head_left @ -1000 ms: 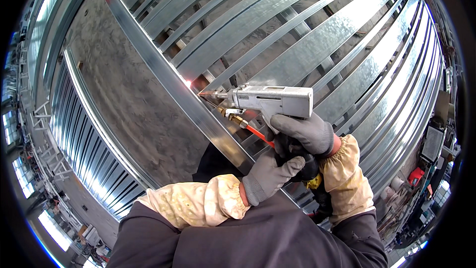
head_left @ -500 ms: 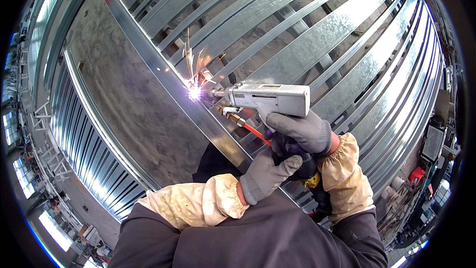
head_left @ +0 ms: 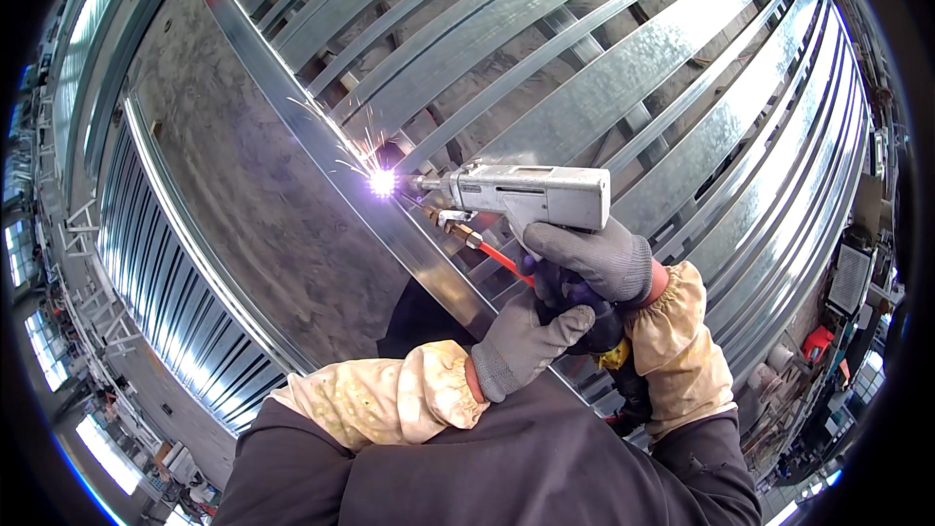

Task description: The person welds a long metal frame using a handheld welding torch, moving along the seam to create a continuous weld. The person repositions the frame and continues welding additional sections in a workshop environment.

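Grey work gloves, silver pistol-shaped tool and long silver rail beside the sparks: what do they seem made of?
Grey work gloves: probably knitted fabric, matte, given visible wrist ribbing. Silver pistol-shaped tool: metal or painted plastic, satin, from its soft sheen. Long silver rail: apparently galvanized metal, smooth, showing glossy reflections.

Slats [head_left: 623, 88] flashing here: smooth metal, cool mottled sheen, mirror-bright where light hits. Rail [head_left: 304, 136] slicker, glossy metal, polished-looking. Now torch [head_left: 536, 195]: pale silvery metal casing, satin, scuffed. Fitting [head_left: 466, 235] brassy, gleaming; hose [head_left: 505, 259] bright orange, smooth, plastic-looking. Left glove [head_left: 526, 349] and right glove [head_left: 599, 258] matt grey, knitted cloth, ribbed cuffs. Sleeve covers [head_left: 370, 397] cream cloth, creased, stained. Jacket [head_left: 487, 468] dark, dull cloth, softly folded. Floor [head_left: 258, 185] matt, rough, blotchy, concrete-looking.
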`<action>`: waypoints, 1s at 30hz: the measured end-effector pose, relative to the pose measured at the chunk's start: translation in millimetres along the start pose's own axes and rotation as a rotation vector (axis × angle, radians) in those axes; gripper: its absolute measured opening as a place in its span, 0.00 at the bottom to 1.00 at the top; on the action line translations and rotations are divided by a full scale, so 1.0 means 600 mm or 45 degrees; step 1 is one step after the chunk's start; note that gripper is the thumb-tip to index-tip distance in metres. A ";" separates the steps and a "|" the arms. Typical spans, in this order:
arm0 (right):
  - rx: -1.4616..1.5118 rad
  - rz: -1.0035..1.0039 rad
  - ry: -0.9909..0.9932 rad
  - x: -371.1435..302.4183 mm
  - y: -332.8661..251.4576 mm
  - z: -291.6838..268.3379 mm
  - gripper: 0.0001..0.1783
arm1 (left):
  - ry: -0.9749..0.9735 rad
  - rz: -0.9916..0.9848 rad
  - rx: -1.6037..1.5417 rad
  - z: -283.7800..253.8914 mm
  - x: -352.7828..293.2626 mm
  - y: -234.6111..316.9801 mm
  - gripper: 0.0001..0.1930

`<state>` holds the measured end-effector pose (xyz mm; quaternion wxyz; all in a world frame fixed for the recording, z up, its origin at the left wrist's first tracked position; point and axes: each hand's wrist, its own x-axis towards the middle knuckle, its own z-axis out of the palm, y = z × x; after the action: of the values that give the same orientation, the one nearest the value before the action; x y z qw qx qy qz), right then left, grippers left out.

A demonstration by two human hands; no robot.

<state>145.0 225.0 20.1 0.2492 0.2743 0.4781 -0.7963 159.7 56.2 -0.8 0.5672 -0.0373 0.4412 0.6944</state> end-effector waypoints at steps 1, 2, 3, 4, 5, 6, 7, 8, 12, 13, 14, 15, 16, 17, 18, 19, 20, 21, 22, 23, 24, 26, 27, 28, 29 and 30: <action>-0.006 0.000 0.000 0.000 0.000 -0.001 0.23 | 0.009 0.010 0.134 0.003 -0.001 0.008 0.12; -0.012 0.001 0.001 0.000 0.001 -0.002 0.23 | -0.002 0.005 0.088 0.007 -0.001 0.013 0.13; -0.022 -0.041 0.005 0.001 0.003 -0.002 0.23 | -0.013 0.001 0.042 0.010 -0.001 0.019 0.14; -0.035 -0.084 0.006 0.003 0.008 -0.002 0.23 | -0.022 -0.001 -0.003 0.012 -0.002 0.021 0.14; -0.047 -0.126 0.007 0.004 0.011 -0.002 0.23 | -0.021 -0.019 -0.002 0.011 -0.003 0.019 0.15; -0.042 -0.104 0.000 0.002 0.007 -0.001 0.22 | -0.007 -0.018 0.014 0.012 -0.003 0.019 0.15; -0.037 -0.081 -0.006 -0.001 0.000 0.001 0.22 | 0.007 -0.017 0.031 0.013 -0.004 0.019 0.16; -0.032 -0.058 -0.013 -0.004 -0.005 0.003 0.21 | 0.021 -0.016 0.047 0.013 -0.004 0.019 0.16; -0.042 -0.053 -0.002 -0.008 -0.007 0.004 0.19 | -0.009 -0.047 -0.113 0.005 -0.002 -0.003 0.15; -0.046 -0.063 -0.003 -0.008 -0.006 0.005 0.19 | -0.037 -0.037 -0.264 0.002 0.000 -0.011 0.14; -0.049 -0.073 -0.004 -0.008 -0.006 0.005 0.19 | -0.064 -0.028 -0.415 0.000 0.001 -0.016 0.14; -0.045 -0.051 -0.010 -0.008 -0.006 0.005 0.19 | -0.035 -0.043 -0.303 0.000 -0.001 -0.019 0.13; -0.040 -0.028 -0.014 -0.010 -0.007 0.002 0.19 | -0.007 -0.060 -0.189 0.008 -0.003 -0.007 0.13; -0.034 -0.006 -0.018 -0.011 -0.006 0.001 0.19 | 0.021 -0.076 -0.076 0.012 -0.004 -0.001 0.12; -0.051 -0.021 -0.012 -0.011 -0.004 -0.001 0.19 | -0.001 -0.051 -0.164 0.012 -0.003 -0.003 0.12; -0.070 -0.035 -0.008 -0.009 0.001 -0.003 0.19 | -0.021 -0.023 -0.252 0.011 -0.002 -0.008 0.12; -0.088 -0.049 -0.004 -0.009 0.003 -0.004 0.19 | -0.041 0.005 -0.340 0.010 -0.002 -0.011 0.13; -0.085 -0.066 0.006 -0.010 0.003 -0.001 0.18 | -0.017 -0.016 -0.273 0.010 -0.004 -0.014 0.13; -0.081 -0.084 0.017 -0.011 0.001 0.002 0.18 | 0.007 -0.039 -0.205 0.011 -0.005 -0.016 0.13; -0.077 -0.101 0.028 -0.011 0.000 0.004 0.18 | 0.030 -0.061 -0.138 0.012 -0.006 -0.016 0.13; -0.074 -0.090 0.024 -0.012 0.001 0.003 0.18 | 0.022 -0.036 -0.054 0.012 -0.006 -0.012 0.13; -0.068 -0.071 0.017 -0.013 0.004 0.000 0.18 | 0.005 0.014 0.114 0.016 -0.005 0.005 0.13; -0.064 -0.085 0.013 -0.012 0.005 0.000 0.18 | 0.013 0.012 0.115 0.016 -0.005 0.004 0.13; -0.062 -0.098 0.008 -0.012 0.005 0.000 0.18 | 0.021 0.012 0.115 0.017 -0.004 0.002 0.12; -0.058 -0.112 0.003 -0.012 0.006 0.000 0.19 | 0.028 0.011 0.115 0.017 -0.004 0.000 0.12; -0.065 -0.125 -0.001 -0.011 0.009 -0.001 0.19 | 0.026 0.010 0.113 0.016 -0.005 -0.001 0.12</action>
<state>153.5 224.2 21.0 0.2169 0.2436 0.5113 -0.7951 165.6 60.5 6.3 0.5611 -0.0173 0.4774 0.6760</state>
